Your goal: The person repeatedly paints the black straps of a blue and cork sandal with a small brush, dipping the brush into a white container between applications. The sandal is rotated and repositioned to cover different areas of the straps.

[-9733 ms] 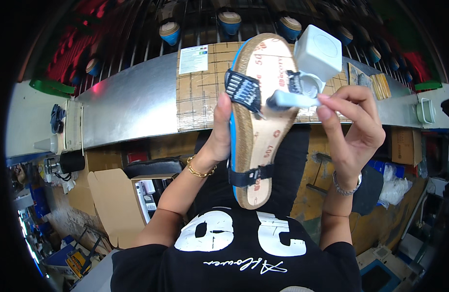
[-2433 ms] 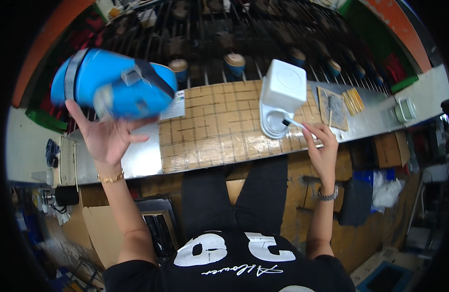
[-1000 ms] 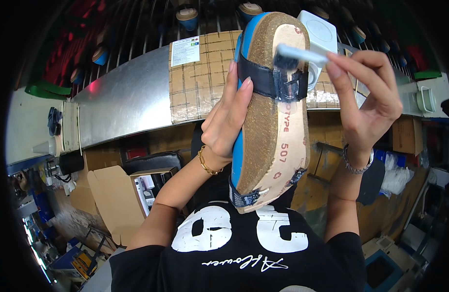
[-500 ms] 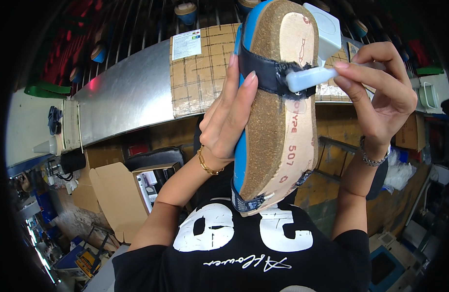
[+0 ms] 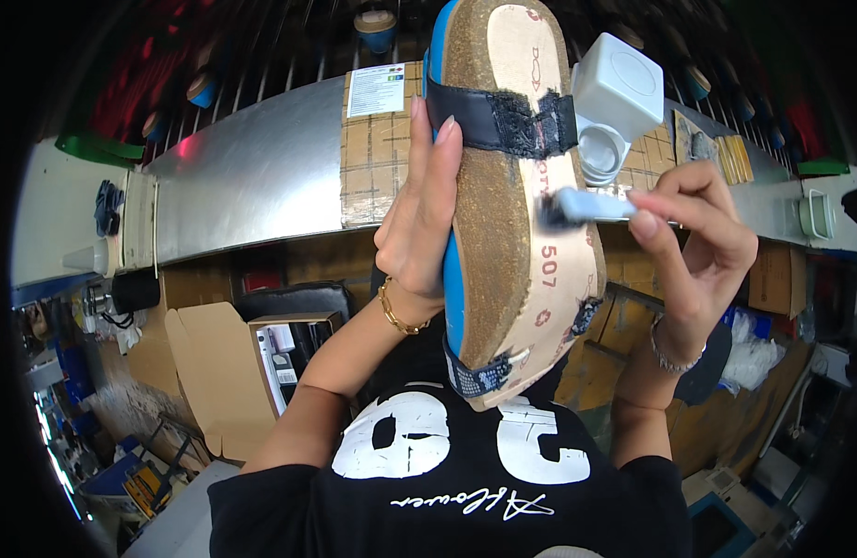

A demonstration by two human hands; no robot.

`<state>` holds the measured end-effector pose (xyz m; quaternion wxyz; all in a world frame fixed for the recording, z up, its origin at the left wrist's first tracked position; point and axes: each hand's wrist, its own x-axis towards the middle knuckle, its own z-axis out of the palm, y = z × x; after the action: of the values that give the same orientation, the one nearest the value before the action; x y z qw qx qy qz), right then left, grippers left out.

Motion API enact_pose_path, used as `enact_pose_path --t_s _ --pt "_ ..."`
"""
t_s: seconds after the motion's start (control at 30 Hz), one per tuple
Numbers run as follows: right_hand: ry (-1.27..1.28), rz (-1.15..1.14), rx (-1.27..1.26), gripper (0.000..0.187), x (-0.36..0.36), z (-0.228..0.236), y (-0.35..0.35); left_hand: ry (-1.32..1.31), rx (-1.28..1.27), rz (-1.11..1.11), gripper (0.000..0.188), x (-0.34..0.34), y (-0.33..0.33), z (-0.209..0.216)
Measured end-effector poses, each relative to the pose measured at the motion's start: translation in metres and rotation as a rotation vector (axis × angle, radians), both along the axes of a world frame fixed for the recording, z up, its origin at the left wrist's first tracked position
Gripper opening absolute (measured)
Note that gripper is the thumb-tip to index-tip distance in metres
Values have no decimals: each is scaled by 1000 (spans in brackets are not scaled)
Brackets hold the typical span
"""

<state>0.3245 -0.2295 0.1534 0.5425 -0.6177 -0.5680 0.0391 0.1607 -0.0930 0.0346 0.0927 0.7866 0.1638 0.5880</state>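
- Head view: the shoe [image 5: 489,237], underside up, is gripped along its left edge by the left hand [image 5: 419,228].
- A pale-handled brush [image 5: 598,205] is pinched by the right hand [image 5: 718,249]; its bristles are blurred at mid-sole.
- Behind, cardboard [image 5: 368,172] and a white container [image 5: 619,84] are partly blocked by the shoe.
- The metal bench [image 5: 252,177] is backed by a barred rack [image 5: 280,60]; an open carton [image 5: 210,381] is seen below.

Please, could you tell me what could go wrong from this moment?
The dark-bristled brush, pinched in the right hand over the pale insole board, might leave marks there. The left hand seems to hold the shoe by one side, so it could tilt or slip. The white container appears just beyond; a wide swing might knock it.
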Motion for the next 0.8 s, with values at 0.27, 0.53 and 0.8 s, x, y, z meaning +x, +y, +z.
enact_pose_path --t_s 0.27,0.53,0.8 --pt "-193 -122 69 20 -14 8 14 14 78 110 48 -11 5 -2" --pt "-290 33 211 26 8 8 19 -14 32 84 47 -13 0 6" --pt "-340 98 191 23 24 16 22 -12 -9 27 50 -16 -4 13"
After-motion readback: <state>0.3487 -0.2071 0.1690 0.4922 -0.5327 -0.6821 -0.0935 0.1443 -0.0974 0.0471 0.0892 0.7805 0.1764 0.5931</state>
